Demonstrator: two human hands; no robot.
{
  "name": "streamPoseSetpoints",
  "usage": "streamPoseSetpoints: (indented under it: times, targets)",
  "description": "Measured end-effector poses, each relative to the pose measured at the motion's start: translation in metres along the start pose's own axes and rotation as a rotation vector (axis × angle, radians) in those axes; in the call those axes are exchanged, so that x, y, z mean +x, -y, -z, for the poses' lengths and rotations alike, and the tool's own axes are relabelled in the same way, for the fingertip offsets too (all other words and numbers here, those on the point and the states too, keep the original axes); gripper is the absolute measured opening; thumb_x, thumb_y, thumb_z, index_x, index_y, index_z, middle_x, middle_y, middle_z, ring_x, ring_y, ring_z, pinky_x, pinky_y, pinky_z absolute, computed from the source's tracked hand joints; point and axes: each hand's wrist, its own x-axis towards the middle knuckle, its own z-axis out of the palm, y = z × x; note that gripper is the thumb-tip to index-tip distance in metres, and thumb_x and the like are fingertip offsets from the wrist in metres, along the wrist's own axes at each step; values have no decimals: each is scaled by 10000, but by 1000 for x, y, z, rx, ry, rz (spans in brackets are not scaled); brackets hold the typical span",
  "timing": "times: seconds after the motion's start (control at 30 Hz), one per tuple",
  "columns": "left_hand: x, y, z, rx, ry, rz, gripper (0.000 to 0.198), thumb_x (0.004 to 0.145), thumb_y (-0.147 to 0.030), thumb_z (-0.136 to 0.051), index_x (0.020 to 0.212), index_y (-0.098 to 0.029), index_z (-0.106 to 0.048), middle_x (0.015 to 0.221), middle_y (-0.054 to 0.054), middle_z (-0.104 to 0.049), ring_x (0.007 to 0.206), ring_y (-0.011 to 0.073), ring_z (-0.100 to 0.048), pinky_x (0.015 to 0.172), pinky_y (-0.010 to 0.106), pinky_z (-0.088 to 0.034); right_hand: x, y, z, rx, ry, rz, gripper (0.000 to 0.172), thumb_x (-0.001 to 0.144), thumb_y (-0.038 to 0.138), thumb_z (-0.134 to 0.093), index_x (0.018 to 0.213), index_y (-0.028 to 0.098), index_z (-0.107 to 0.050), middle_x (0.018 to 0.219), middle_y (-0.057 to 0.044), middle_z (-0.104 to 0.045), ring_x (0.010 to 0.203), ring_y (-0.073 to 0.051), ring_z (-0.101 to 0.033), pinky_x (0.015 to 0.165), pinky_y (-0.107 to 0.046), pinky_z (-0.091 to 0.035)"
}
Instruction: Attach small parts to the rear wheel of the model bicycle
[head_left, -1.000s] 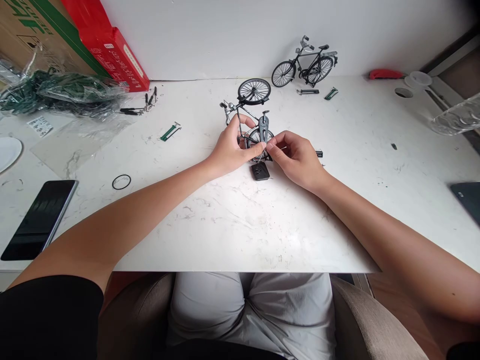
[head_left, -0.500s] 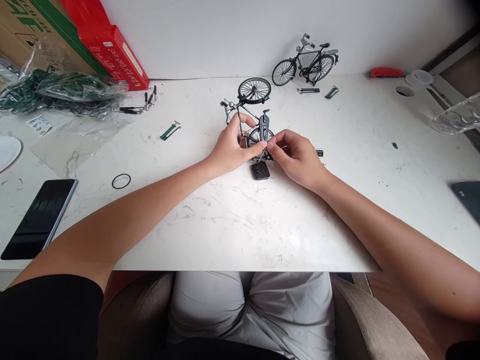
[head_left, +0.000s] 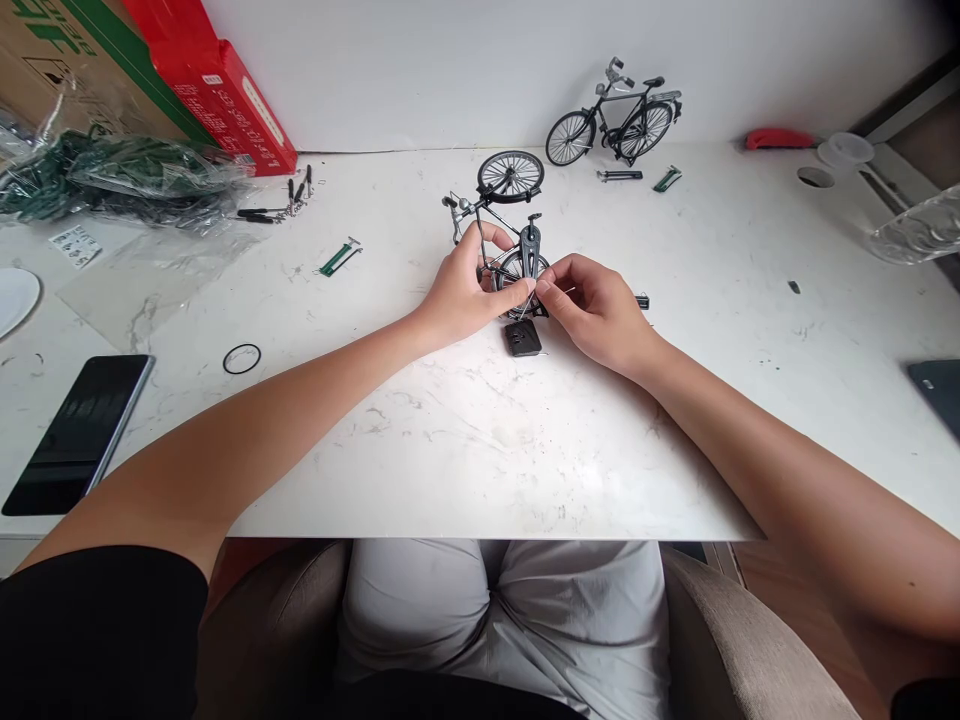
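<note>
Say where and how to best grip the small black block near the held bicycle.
I'd pinch the small black block by its left and right edges, from the near side: it is squarish, seems to lie flat, and has tabletop in front, while the held bicycle, left hand and right hand crowd its far side.

My left forearm (head_left: 322, 385) and right forearm (head_left: 757, 440) slant inward; my left hand (head_left: 463, 288) curls, thumb (head_left: 513, 297) stretched toward my right hand (head_left: 606, 312), which is bent into a fingertip pinch.
</note>
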Motion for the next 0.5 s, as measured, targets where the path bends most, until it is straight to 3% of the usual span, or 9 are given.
streamPoseSetpoints:
  times: [0.23, 0.5]
  targets:
    - [0, -3, 0, -21, -4, 9, 491, 803, -249, -890, 1167, -266, -561, 1130, 45, -579, 886, 147, -603, 765, 354, -537, 1, -3, 0, 12, 7, 6, 535, 910, 803, -659, 919, 268, -646, 821, -27, -644, 660, -156, -480, 586, -337, -391]
    - [0, -3, 1, 6, 3, 9, 517, 806, -286, -899, 1203, -266, -569, 1136, 48, -592, 819, 122, -584, 760, 368, -544, 1, -1, 1, -2, 19, 1, 565, 904, 829, -638, 919, 264, -635, 817, -30, -638, 652, -154, -473, 585, -342, -405]
